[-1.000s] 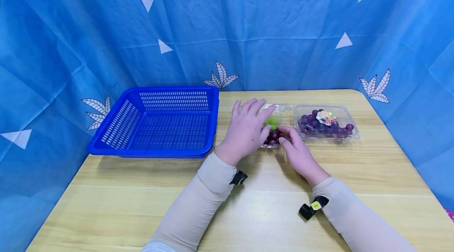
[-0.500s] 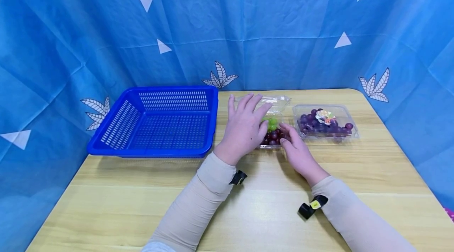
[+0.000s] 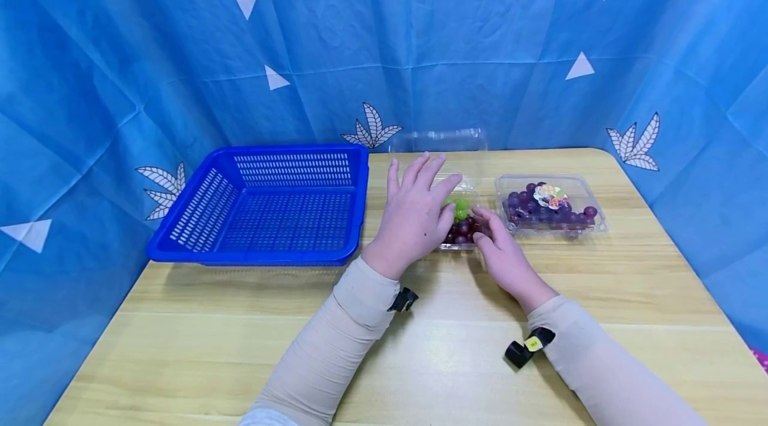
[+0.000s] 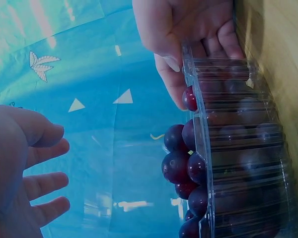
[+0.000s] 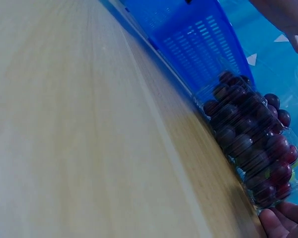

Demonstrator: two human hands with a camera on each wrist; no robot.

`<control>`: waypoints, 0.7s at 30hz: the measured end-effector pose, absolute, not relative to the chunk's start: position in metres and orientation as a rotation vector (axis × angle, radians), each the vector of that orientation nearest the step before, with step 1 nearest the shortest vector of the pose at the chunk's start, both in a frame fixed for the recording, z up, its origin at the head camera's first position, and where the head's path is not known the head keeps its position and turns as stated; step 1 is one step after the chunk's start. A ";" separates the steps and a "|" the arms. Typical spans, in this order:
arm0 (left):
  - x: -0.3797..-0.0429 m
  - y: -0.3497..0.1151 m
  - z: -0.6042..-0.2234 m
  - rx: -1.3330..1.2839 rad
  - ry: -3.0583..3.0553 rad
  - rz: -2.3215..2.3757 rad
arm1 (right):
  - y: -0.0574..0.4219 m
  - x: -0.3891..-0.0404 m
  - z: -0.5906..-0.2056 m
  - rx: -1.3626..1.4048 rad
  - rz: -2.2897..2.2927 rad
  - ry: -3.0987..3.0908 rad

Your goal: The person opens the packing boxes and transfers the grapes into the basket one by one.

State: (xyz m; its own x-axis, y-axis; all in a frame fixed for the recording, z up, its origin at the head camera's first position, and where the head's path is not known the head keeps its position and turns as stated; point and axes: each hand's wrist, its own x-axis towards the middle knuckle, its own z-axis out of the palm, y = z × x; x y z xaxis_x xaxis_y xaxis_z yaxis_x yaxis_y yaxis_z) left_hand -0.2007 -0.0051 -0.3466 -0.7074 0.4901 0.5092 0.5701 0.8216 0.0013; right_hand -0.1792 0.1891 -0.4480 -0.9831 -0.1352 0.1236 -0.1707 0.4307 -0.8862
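Note:
A clear plastic fruit box [image 3: 457, 247] holds dark red grapes [image 3: 462, 231] at its front and bright green ones [image 3: 460, 207] further back. Its lid [image 3: 441, 141] stands open at the rear. My right hand [image 3: 507, 256] grips the box's right end between thumb and fingers, as the left wrist view [image 4: 203, 29] also shows. Over the box's left part hovers my left hand [image 3: 411, 219], fingers spread and holding nothing; it hides that side in the head view. In the left wrist view dark grapes [image 4: 176, 166] rise above the box rim.
To the right sits a second clear box [image 3: 585, 196] of purple grapes with a round label [image 3: 551, 197]. A blue slotted basket [image 3: 282, 219] stands on the left of the wooden table [image 3: 456, 346]. Blue curtain [image 3: 480, 26] hangs behind and along both sides.
The lid of the middle box has swung up and back, away from the grapes. My left hand has shifted slightly away from me; my right hand stays at the box's end.

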 end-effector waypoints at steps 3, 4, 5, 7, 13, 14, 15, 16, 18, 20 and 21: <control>-0.201 -0.005 -0.348 -0.789 -2.517 -0.211 | 0.189 -0.180 -0.449 0.286 1.638 -2.629; -0.201 -0.004 -0.348 -0.790 -2.524 -0.204 | 0.189 -0.180 -0.449 0.289 1.640 -2.628; -0.201 -0.004 -0.349 -0.792 -2.535 -0.204 | 0.189 -0.180 -0.448 0.290 1.642 -2.628; -0.201 -0.004 -0.350 -0.795 -2.568 -0.196 | 0.189 -0.179 -0.448 0.294 1.642 -2.629; -0.206 -0.002 -0.359 -0.803 -2.699 -0.175 | 0.189 -0.179 -0.447 0.296 1.650 -2.634; -0.207 -0.002 -0.361 -0.802 -2.715 -0.171 | 0.189 -0.179 -0.447 0.297 1.651 -2.632; -0.208 -0.001 -0.363 -0.800 -2.731 -0.168 | 0.189 -0.179 -0.447 0.300 1.652 -2.630; -0.209 -0.001 -0.365 -0.797 -2.744 -0.162 | 0.189 -0.179 -0.447 0.302 1.651 -2.627; -0.211 -0.001 -0.370 -0.790 -2.773 -0.157 | 0.189 -0.179 -0.447 0.305 1.651 -2.622; -0.213 0.000 -0.374 -0.782 -2.807 -0.152 | 0.189 -0.179 -0.448 0.309 1.646 -2.618; -0.213 0.000 -0.376 -0.779 -2.827 -0.156 | 0.189 -0.180 -0.448 0.310 1.648 -2.616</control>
State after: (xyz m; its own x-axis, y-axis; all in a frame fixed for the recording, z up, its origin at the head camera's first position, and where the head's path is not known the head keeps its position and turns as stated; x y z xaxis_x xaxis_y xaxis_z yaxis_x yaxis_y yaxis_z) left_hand -0.2130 0.0003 -0.3764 -0.8397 0.4945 0.2243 0.5162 0.8552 0.0471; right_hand -0.1795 0.1892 -0.4478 -0.9795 -0.1494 0.1350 -0.1863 0.4178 -0.8892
